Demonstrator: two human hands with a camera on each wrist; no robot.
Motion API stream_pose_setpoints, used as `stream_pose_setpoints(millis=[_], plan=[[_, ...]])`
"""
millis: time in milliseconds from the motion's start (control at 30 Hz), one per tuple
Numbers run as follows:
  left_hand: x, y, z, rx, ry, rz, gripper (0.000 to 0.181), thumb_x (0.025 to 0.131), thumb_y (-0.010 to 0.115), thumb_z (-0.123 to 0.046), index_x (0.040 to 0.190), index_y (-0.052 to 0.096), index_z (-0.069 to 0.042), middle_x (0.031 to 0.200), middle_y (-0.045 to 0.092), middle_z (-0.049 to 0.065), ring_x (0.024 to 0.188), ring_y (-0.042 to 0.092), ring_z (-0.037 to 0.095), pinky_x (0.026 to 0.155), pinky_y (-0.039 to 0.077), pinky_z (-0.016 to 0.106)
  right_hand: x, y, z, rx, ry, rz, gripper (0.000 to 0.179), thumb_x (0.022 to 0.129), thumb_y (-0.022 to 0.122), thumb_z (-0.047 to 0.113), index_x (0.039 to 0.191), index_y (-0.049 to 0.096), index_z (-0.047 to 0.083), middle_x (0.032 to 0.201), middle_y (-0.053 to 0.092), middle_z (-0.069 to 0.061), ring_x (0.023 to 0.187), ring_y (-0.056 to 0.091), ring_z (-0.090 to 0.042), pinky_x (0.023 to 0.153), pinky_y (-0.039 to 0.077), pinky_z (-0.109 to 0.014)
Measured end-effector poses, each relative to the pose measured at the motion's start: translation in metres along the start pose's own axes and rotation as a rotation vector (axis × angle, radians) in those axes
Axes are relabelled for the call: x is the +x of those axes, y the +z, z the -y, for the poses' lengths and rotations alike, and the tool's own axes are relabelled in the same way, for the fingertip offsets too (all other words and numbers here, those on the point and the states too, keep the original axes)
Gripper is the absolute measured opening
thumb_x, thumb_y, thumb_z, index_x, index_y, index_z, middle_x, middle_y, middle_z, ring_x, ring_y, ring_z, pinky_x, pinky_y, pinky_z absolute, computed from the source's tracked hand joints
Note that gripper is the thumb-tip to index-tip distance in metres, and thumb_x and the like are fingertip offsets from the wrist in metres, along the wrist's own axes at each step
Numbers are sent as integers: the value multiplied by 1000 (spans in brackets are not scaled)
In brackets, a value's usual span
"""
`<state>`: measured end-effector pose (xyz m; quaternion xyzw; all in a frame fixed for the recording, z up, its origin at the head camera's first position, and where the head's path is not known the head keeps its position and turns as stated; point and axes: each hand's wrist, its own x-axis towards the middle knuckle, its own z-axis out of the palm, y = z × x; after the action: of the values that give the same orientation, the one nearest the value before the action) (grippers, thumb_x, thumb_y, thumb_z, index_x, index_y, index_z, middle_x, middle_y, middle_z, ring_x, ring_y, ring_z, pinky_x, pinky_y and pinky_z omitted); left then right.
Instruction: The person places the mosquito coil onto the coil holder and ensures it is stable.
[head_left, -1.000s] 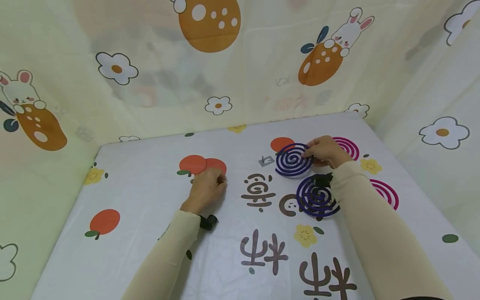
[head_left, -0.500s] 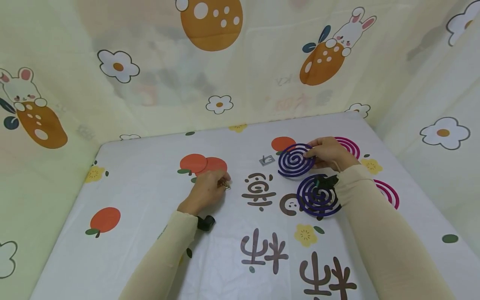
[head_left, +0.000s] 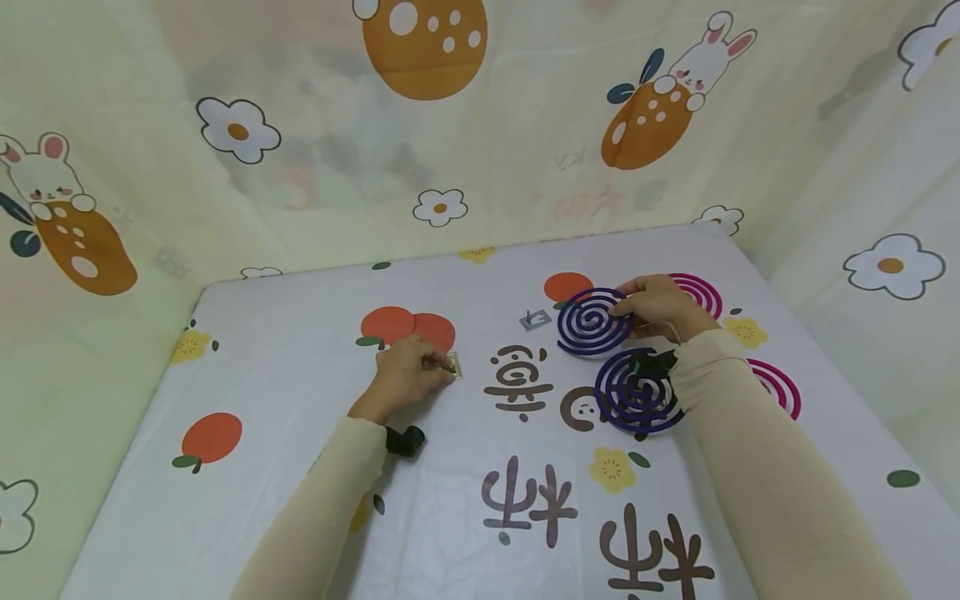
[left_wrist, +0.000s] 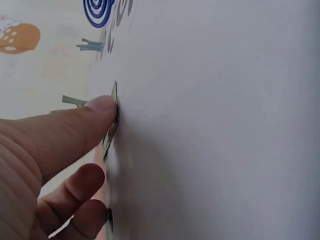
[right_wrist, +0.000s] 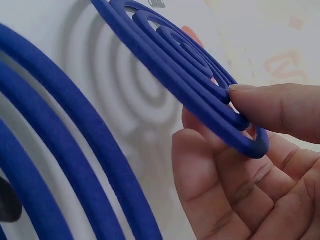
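Note:
My right hand (head_left: 660, 307) pinches the edge of a dark blue mosquito coil (head_left: 592, 320), thumb on top and fingers beneath. In the right wrist view this coil (right_wrist: 200, 107) is tilted above the table, casting a spiral shadow. A second blue coil (head_left: 637, 392) lies below the right wrist. My left hand (head_left: 405, 373) holds a small metal coil stand (head_left: 455, 367) at the printed oranges. The left wrist view has the thumb on this stand (left_wrist: 114, 125), close to the tabletop, with its underside hidden. Another metal stand (head_left: 536, 320) lies left of the held coil.
Two pink coils (head_left: 716, 293) lie on the right, partly covered by the right hand and sleeve. The white tablecloth (head_left: 285, 367) bears printed oranges, flowers and characters. A patterned curtain (head_left: 337, 208) rises behind the table.
The left hand has drawn slightly back and left, and the metal stand, hidden at first, has come into sight at its fingertips. The right hand keeps its pinch on the blue coil, almost still.

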<state>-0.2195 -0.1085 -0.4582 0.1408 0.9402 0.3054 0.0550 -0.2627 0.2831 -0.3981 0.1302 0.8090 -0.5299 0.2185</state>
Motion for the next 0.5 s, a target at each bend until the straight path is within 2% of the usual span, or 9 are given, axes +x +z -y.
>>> stream_pose_setpoints(millis=[133, 333, 500], plan=[[3, 0, 3, 13, 13, 10, 8, 86, 86, -19, 94, 83, -19, 96, 65, -1, 99, 60, 19, 100, 30, 61, 1, -1, -1, -5, 3, 5, 56, 101, 66, 9, 150, 42, -6, 112, 62, -11, 78, 66, -11, 75, 61, -30], [6, -2, 3, -16, 26, 37, 8, 87, 85, -17, 94, 86, -21, 98, 63, 1, 106, 57, 24, 103, 28, 60, 4, -3, -6, -6, 14, 16, 53, 101, 66, 8, 147, 43, -6, 110, 60, -10, 79, 63, -12, 74, 60, -29], [7, -3, 2, -40, 63, 54, 9, 87, 84, -14, 92, 86, -21, 120, 65, 5, 126, 49, 34, 109, 26, 63, 7, -5, -9, 5, 21, 20, 52, 101, 66, 8, 146, 44, -6, 107, 61, -8, 78, 63, -13, 74, 61, -30]])
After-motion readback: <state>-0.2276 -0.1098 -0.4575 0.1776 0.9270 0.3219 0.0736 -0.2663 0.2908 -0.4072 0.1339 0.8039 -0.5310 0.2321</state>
